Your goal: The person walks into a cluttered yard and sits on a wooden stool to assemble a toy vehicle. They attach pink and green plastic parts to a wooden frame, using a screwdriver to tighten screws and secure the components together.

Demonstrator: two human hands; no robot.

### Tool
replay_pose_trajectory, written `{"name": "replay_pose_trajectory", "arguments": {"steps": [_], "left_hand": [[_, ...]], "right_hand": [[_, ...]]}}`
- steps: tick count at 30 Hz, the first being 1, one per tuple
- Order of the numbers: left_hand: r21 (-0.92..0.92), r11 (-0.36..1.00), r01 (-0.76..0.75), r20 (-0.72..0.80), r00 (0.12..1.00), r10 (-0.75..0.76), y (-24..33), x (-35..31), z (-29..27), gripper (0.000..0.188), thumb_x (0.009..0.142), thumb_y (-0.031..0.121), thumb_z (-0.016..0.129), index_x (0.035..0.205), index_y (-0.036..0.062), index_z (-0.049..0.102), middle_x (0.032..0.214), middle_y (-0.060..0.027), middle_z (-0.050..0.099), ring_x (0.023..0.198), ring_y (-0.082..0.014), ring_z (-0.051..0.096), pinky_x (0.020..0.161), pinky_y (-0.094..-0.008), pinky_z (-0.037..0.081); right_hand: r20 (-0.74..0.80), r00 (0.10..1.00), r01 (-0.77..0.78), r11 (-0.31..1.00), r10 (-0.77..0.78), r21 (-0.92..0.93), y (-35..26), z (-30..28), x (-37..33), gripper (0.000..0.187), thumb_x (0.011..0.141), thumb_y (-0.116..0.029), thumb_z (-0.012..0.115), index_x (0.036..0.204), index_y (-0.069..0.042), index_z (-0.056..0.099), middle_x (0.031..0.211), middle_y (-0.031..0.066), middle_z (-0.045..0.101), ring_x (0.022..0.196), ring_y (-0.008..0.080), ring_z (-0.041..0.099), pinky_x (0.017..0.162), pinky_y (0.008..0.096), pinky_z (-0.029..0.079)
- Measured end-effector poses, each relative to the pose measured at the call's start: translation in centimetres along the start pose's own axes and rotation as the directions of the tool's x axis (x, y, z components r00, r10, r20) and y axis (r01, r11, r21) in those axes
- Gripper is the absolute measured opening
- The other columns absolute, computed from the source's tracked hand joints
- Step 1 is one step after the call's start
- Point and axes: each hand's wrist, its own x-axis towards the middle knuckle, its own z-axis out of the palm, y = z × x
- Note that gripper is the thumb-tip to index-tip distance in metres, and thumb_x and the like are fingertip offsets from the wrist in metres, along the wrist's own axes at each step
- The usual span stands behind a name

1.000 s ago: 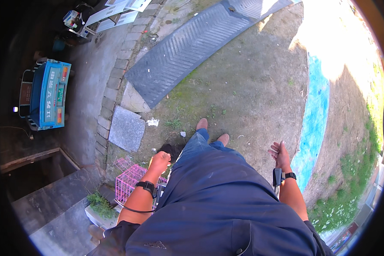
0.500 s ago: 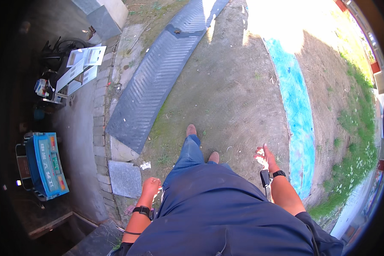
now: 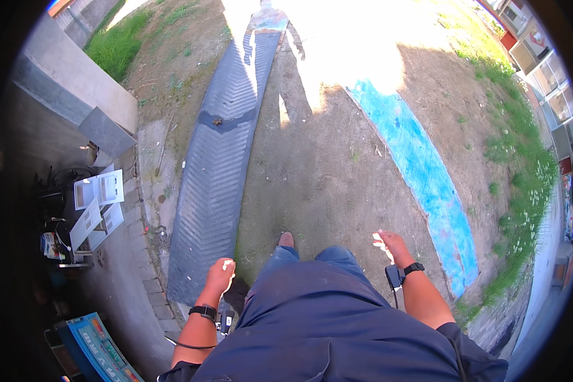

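Observation:
My left hand hangs beside my left hip, above the near end of a dark ribbed rubber mat. Its fingers are curled into a loose fist, and nothing shows in it. On the other side my right hand is held out over bare soil, left of a long blue strip on the ground. The right fingers are loosely bent and partly apart, with no object seen between them. Bright patches lie along both hands. Each wrist wears a black band with a small dark device; the right device hangs under the wrist.
Bare soil runs between mat and strip. At left are a brick edging, white panels, a leaning grey slab and a blue vehicle's rear. Grass grows at right. A person-shaped shadow falls ahead.
My view has swung left and moved forward along the ground. The mat stands more upright in view, and the blue vehicle has slid toward the lower edge. My right fingers look more bent.

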Motion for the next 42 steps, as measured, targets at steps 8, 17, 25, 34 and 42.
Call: {"name": "replay_pose_trajectory", "arguments": {"steps": [8,17,25,34,42], "left_hand": [[0.152,0.532,-0.833,0.388,0.546,0.743,36.4,11.1,9.7,0.032,0.096,0.027,0.054,0.116,0.0037,0.062,0.117,-0.0164,0.062,0.11,-0.0342,0.058,0.095,-0.038,0.046],[0.354,0.743,-0.568,0.296,0.822,0.487,45.9,30.4,13.5,0.05,0.101,0.045,0.038,0.119,0.0046,0.061,0.121,-0.0177,0.062,0.111,-0.0369,0.059,0.094,-0.0409,0.047],[0.207,0.976,0.069,0.063,0.994,-0.084,37.7,38.9,9.6,0.055,0.1,0.048,0.041,0.114,-0.0016,0.062,0.102,-0.018,0.068,0.094,-0.0292,0.064,0.082,-0.0386,0.05],[-0.028,0.993,0.118,0.097,0.989,-0.115,52.8,59.0,14.4,0.058,0.099,0.05,0.044,0.109,-0.0042,0.063,0.099,-0.0161,0.069,0.088,-0.0221,0.065,0.08,-0.0336,0.05],[0.102,0.989,-0.112,0.107,0.989,0.101,76.7,74.9,17.9,0.057,0.099,0.049,0.042,0.104,-0.0028,0.064,0.096,-0.0137,0.07,0.086,-0.0218,0.065,0.081,-0.0346,0.049]], "right_hand": [[0.559,0.686,0.7,0.632,-0.465,-0.334,-24.0,11.1,8.0,0.034,0.09,-0.03,0.061,0.111,-0.004,0.067,0.111,0.0155,0.066,0.106,0.0289,0.061,0.093,0.0384,0.047],[0.492,0.726,0.579,0.813,-0.48,-0.06,-41.1,4.1,22.2,0.049,0.091,-0.021,0.063,0.137,-0.01,0.05,0.12,0.014,0.061,0.107,0.0225,0.061,0.091,0.0378,0.05],[0.183,0.934,0.336,0.93,-0.308,-0.149,-46.2,-7.1,39.5,0.047,0.092,-0.024,0.064,0.132,-0.003,0.054,0.113,0.0129,0.065,0.098,0.0205,0.064,0.086,0.0371,0.051],[0.067,0.979,-0.2,0.961,0.19,0.189,-47.1,-17.2,59.1,0.051,0.095,-0.035,0.06,0.134,-0.006,0.045,0.113,0.0139,0.061,0.086,0.0254,0.068,0.064,0.0344,0.053],[-0.065,0.98,-0.161,0.945,0.187,0.285,-58.1,-23.9,69.0,0.044,0.096,-0.036,0.058,0.128,-0.006,0.047,0.104,0.0122,0.062,0.076,0.0246,0.069,0.055,0.0309,0.053]]}}
